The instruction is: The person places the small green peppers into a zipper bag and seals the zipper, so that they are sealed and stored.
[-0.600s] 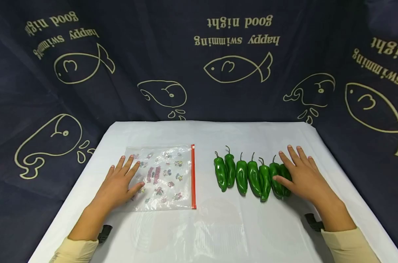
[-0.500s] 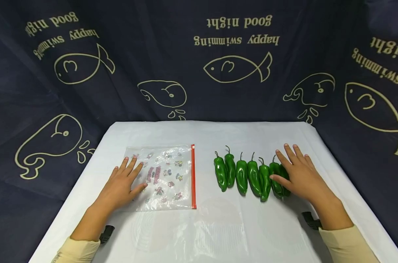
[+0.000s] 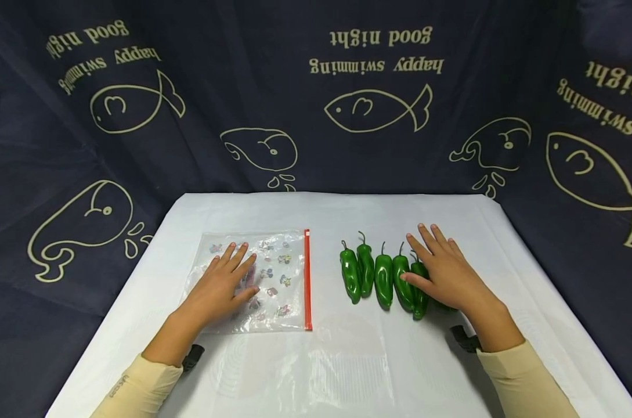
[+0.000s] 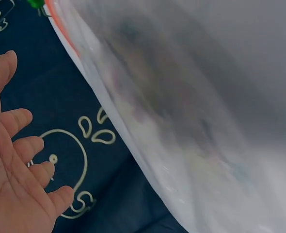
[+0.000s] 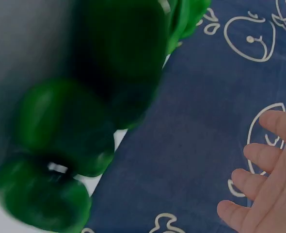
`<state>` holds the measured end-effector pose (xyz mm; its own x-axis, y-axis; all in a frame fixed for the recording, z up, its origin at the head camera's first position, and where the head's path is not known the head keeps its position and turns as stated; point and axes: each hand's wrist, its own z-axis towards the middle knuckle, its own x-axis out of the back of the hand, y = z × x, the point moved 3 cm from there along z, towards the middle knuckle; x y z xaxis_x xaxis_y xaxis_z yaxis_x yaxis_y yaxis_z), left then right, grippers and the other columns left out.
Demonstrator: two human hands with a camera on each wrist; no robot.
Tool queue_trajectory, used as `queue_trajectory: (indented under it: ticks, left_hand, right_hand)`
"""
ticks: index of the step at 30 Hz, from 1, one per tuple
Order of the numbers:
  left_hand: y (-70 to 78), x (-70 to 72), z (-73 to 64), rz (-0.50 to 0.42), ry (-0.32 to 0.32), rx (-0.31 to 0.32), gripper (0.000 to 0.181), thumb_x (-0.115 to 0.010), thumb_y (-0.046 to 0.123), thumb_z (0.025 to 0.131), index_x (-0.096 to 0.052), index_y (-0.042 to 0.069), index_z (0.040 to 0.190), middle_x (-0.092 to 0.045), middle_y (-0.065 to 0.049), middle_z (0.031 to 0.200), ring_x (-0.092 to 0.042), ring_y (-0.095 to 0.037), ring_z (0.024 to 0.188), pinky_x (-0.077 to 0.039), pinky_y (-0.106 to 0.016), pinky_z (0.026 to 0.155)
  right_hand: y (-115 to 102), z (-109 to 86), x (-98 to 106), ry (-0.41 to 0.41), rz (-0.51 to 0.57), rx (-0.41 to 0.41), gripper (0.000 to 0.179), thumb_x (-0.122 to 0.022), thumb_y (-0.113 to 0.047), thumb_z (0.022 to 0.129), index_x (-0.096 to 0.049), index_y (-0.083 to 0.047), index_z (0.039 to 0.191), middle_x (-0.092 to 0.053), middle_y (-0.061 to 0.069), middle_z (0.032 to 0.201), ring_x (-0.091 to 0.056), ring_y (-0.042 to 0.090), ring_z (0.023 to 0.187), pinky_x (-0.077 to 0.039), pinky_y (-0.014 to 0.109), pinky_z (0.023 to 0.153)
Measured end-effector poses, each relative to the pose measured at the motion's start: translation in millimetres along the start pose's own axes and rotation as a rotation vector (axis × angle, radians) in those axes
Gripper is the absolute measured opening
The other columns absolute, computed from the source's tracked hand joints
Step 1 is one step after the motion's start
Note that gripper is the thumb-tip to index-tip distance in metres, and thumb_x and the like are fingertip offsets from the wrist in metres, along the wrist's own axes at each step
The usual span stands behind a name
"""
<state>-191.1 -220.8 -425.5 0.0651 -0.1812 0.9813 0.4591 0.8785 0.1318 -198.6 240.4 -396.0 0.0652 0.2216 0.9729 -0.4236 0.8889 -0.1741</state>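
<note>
Dark blue cloth (image 3: 316, 162) printed with pale fish, whales and upside-down lettering hangs behind a white counter (image 3: 347, 366). On the counter lies a clear bag (image 3: 276, 278), flat and patterned with small coloured figures, its red zip (image 3: 307, 278) facing a row of green peppers (image 3: 383, 281). They lie side by side on the person's right, stems toward the far edge. Above the bag's near left part is the left hand (image 3: 219, 290), its grip wide, fingers spread and palm down. Similarly wide, the right hand (image 3: 443, 276) covers the row's right end, partly hiding the peppers there. Both wrist views show bare palms raised above the things. Cream sleeves (image 3: 522, 380) cover the forearms.
</note>
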Motion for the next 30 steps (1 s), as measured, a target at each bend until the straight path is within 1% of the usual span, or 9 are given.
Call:
queue_trajectory:
  ticks: [3,8,11,16,20,23,26,30]
  left_hand:
    - [6.9,0.9,8.1,-0.016,0.002,-0.026,0.074,-0.061,0.05,0.095,-0.039,0.01,0.153,-0.02,-0.014,0.163,-0.011,-0.038,0.149,-0.019,-0.061,0.115]
    - [18.0,3.7,21.9,-0.066,-0.013,-0.058,0.073,-0.058,0.05,0.096,-0.038,0.01,0.154,-0.021,-0.014,0.162,-0.012,-0.039,0.149,-0.023,-0.059,0.115]
    - [24.5,2.0,30.1,-0.091,-0.028,-0.072,0.072,-0.058,0.048,0.097,-0.038,0.009,0.153,-0.022,-0.015,0.162,-0.012,-0.038,0.149,-0.025,-0.057,0.115]
    - [35.8,-6.9,41.5,-0.12,-0.053,-0.103,0.071,-0.057,0.048,0.097,-0.039,0.009,0.153,-0.024,-0.016,0.161,-0.015,-0.038,0.148,-0.025,-0.054,0.116]
    - [43.4,-14.6,49.4,-0.123,-0.067,-0.119,0.07,-0.058,0.048,0.097,-0.04,0.009,0.153,-0.028,-0.015,0.16,-0.021,-0.04,0.146,-0.028,-0.054,0.114]
    - [48.9,-20.2,55.9,-0.131,-0.089,-0.117,0.071,-0.058,0.047,0.097,-0.039,0.01,0.153,-0.028,-0.015,0.16,-0.023,-0.04,0.146,-0.029,-0.054,0.114]
    - [55.1,-26.5,63.3,-0.133,-0.111,-0.121,0.071,-0.06,0.046,0.096,-0.039,0.01,0.153,-0.028,-0.016,0.16,-0.025,-0.041,0.145,-0.03,-0.053,0.114]
    - [62.4,-36.8,72.2,-0.11,-0.143,-0.105,0.071,-0.059,0.048,0.095,-0.04,0.012,0.153,-0.032,-0.017,0.158,-0.032,-0.039,0.141,-0.037,-0.051,0.11]
  right_hand:
    - [-8,7.9,-2,-0.016,0.007,0.016,0.086,-0.056,-0.06,0.094,-0.028,-0.009,0.157,-0.011,0.019,0.164,-0.001,0.039,0.15,-0.011,0.066,0.114]
    - [-21,22.4,-6,-0.04,-0.007,0.053,0.087,-0.053,-0.063,0.093,-0.028,-0.011,0.158,-0.012,0.018,0.164,-0.002,0.038,0.15,-0.012,0.065,0.115]
    - [-29,30.5,-9,-0.047,-0.002,0.085,0.085,-0.055,-0.062,0.093,-0.03,-0.011,0.157,-0.013,0.018,0.163,-0.003,0.038,0.15,-0.013,0.065,0.115]
    - [-42,41.2,-16,-0.056,0.012,0.109,0.082,-0.057,-0.059,0.093,-0.032,-0.013,0.156,-0.016,0.017,0.163,-0.005,0.038,0.15,-0.014,0.063,0.115]
    - [-51,47.8,-21,-0.067,0.03,0.116,0.081,-0.059,-0.056,0.093,-0.032,-0.013,0.157,-0.016,0.016,0.163,-0.006,0.037,0.15,-0.014,0.062,0.116]
    - [-57,52.1,-25,-0.07,0.036,0.132,0.081,-0.06,-0.056,0.093,-0.032,-0.013,0.157,-0.016,0.016,0.163,-0.006,0.037,0.15,-0.015,0.062,0.116]
    - [-62,55.9,-29,-0.07,0.045,0.152,0.081,-0.061,-0.055,0.093,-0.032,-0.013,0.156,-0.018,0.016,0.163,-0.007,0.037,0.15,-0.016,0.062,0.116]
    - [-70,60.0,-34,-0.086,0.059,0.172,0.08,-0.061,-0.054,0.093,-0.032,-0.014,0.157,-0.018,0.016,0.163,-0.008,0.037,0.15,-0.017,0.062,0.116]
